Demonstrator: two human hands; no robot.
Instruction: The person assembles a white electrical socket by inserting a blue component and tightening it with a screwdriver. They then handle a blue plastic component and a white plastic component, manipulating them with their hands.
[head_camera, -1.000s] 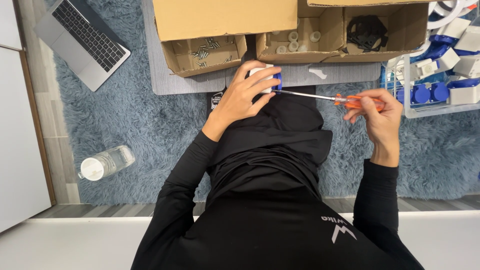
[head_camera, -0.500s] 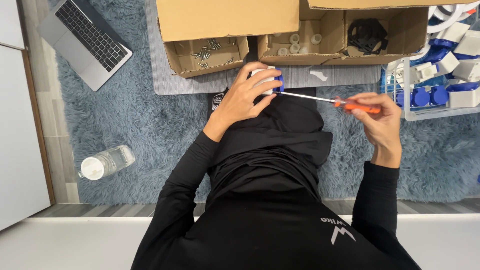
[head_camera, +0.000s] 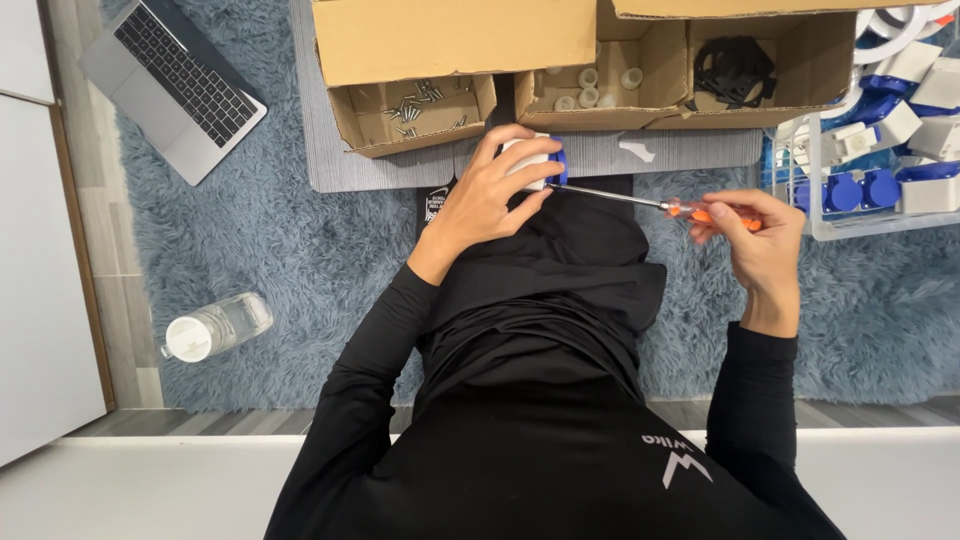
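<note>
Clearly mid-assembly: left hand (head_camera: 490, 195) grips a white-and-blue socket (head_camera: 535, 162) over the lap, far side; the screwdriver (head_camera: 650, 203) tip meets it, right hand (head_camera: 752, 232) closed on the orange handle. Screws (head_camera: 420, 105) remain boxed; finished-looking sockets (head_camera: 880, 185) fill the right bin.

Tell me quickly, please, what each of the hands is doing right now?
Left hand: closed around a small white and blue plastic part.
Right hand: closed on the orange-handled metal screwdriver.

left hand (head_camera: 490, 195) fingers curled, right hand (head_camera: 755, 235) fingers pinched
</note>
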